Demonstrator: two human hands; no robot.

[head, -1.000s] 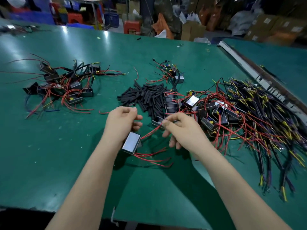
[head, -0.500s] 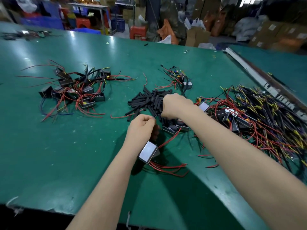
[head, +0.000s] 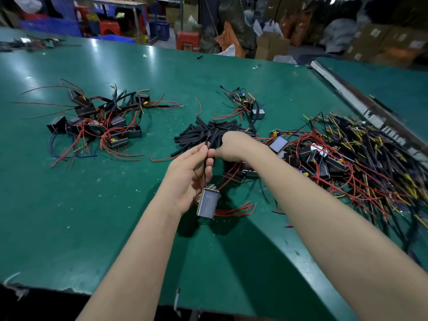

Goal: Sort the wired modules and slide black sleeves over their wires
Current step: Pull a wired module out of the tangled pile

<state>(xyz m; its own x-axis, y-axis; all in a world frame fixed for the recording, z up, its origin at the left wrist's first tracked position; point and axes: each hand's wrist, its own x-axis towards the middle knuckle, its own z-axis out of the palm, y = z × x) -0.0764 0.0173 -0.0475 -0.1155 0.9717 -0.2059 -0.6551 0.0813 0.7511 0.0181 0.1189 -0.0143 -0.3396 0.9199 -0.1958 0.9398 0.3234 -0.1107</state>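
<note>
- Reaching further up-frame than before, the right hand [head: 234, 144] covered the black sleeves [head: 206, 133] at centre; its grip couldn't be told.
- Left hand [head: 187, 174] pinched the wire [head: 205, 163], module [head: 207, 203] dangling, seemingly presenting it for sleeving.

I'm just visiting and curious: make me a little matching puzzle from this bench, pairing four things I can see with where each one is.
Things:
1. pile of black sleeves
2. module with red wires
3. big tangle of yellow and red wires
4. small cluster of modules

Places:
A. far left of the green table
B. hanging below the left hand
C. middle of the table, at the right hand
D. right side of the table

Pairs: 1-C, 2-B, 3-D, 4-A
</note>
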